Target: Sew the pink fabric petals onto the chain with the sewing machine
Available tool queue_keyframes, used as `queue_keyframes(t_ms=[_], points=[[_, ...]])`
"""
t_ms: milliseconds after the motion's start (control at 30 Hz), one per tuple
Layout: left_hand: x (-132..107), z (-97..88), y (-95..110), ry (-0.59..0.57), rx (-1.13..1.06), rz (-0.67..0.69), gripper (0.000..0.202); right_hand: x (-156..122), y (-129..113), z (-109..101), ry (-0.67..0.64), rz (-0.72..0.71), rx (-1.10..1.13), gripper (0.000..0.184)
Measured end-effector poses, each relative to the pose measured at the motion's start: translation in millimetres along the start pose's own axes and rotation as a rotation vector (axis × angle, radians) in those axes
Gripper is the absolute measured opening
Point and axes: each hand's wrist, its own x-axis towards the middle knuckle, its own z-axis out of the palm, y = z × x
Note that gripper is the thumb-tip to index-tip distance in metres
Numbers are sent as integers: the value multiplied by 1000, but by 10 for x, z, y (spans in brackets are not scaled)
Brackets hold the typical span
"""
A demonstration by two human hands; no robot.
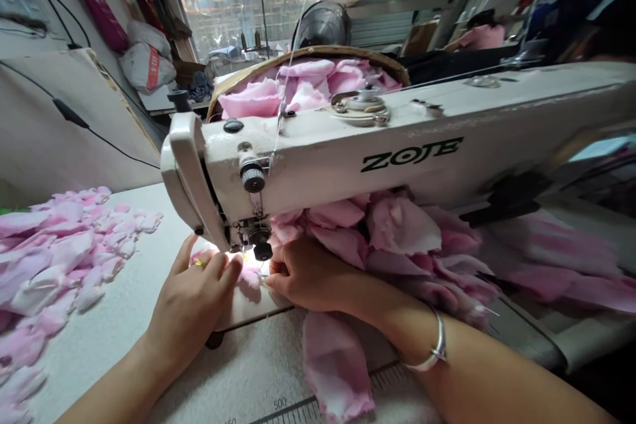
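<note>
A white sewing machine stands in front of me, its lit needle area low at the head's left end. Under the needle lies a small pink fabric piece. My left hand rests left of the needle, fingers spread and lying over the fabric's edge. My right hand is just right of the needle, fingers curled and thumb drawn in; what they pinch is hidden. Pink and white fabric pieces are bunched under the machine arm behind that hand. One petal-shaped fabric piece hangs below my right wrist.
At the left, a heap of pink fabric pieces covers part of the white table. Behind the machine stands a round container of pink fabric. A ruler scale runs along the front. A person sits far back right.
</note>
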Motion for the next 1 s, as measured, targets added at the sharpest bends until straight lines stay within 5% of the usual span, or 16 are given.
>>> queue_keyframes(t_ms=[300, 533, 1000], points=[[-73, -28, -4, 321, -51, 189, 15, 71, -2, 84, 62, -23, 22, 17], [-77, 38, -27, 102, -40, 124, 17, 142, -84, 182, 118, -12, -83, 23], [-21, 135, -12, 86, -257, -143, 8, 130, -106, 151, 185, -3, -197, 19]])
